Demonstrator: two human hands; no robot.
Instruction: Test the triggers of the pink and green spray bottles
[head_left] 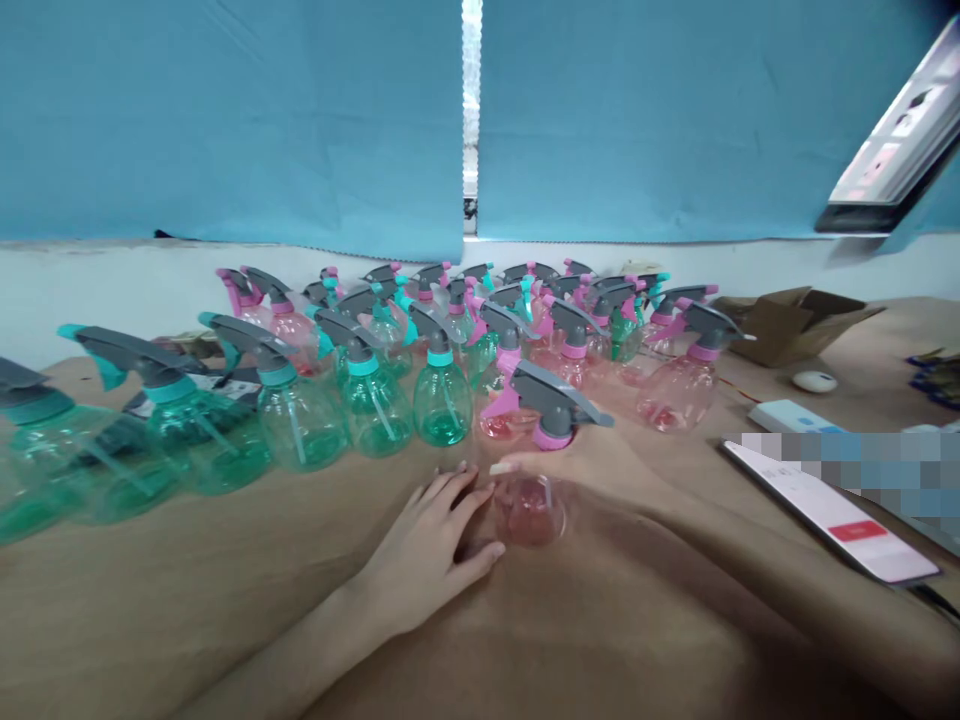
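Note:
A pink spray bottle with a grey and pink trigger head stands on the brown table in the middle of the head view. My right hand comes in from the right and is wrapped round the bottle's neck and shoulder, one fingertip showing at its front. My left hand lies to the left of the bottle with its fingers stretched out and apart. Its fingertips and thumb touch the bottle's clear pink body.
Several green spray bottles stand in a row to the left, and several pink ones behind and to the right. A torn cardboard box, a white mouse, a flat white device and a tilted screen are on the right.

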